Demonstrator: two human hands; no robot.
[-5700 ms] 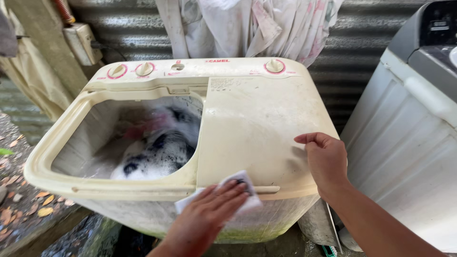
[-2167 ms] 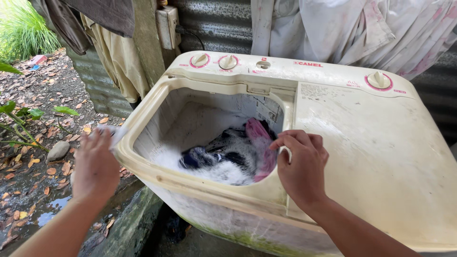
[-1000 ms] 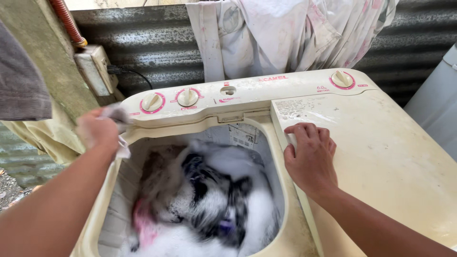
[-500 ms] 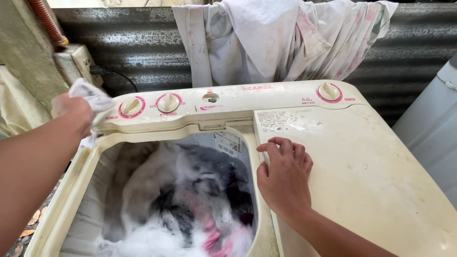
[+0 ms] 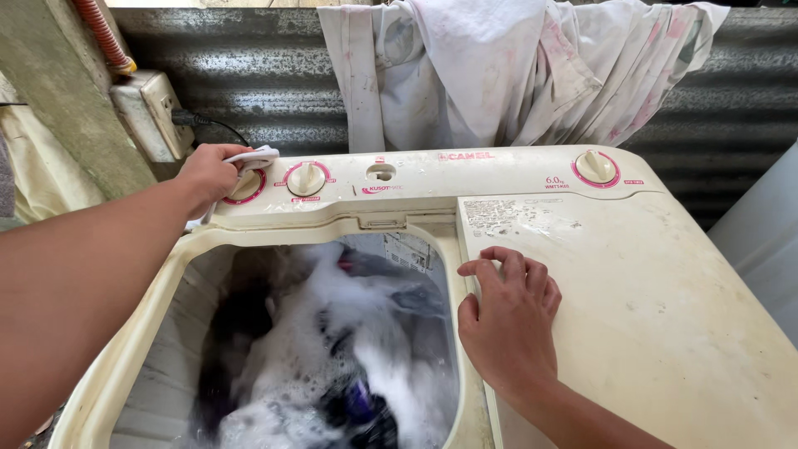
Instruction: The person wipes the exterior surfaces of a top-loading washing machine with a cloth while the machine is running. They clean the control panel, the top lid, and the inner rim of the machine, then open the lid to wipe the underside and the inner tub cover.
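A cream twin-tub washing machine (image 5: 416, 179) fills the view. Its open left tub holds clothes in soapy water (image 5: 332, 357), blurred as if churning. My left hand (image 5: 208, 170) is at the leftmost pink-ringed dial, fingers closed around a small white packet (image 5: 253, 156). A second dial (image 5: 306, 177) sits just right of it. My right hand (image 5: 507, 320) rests flat on the closed cream lid (image 5: 648, 308) of the right tub, fingertips at the lid's left edge.
A third dial (image 5: 596, 166) is at the panel's far right. Stained white cloths (image 5: 515, 66) hang over the corrugated metal wall behind. A wall socket with a plugged cable (image 5: 154, 112) is at upper left. Another white appliance (image 5: 765, 241) stands at right.
My left hand carried the white packet from the tub's left side up to the leftmost dial. The view swung toward the control panel. My right hand stayed on the lid edge.
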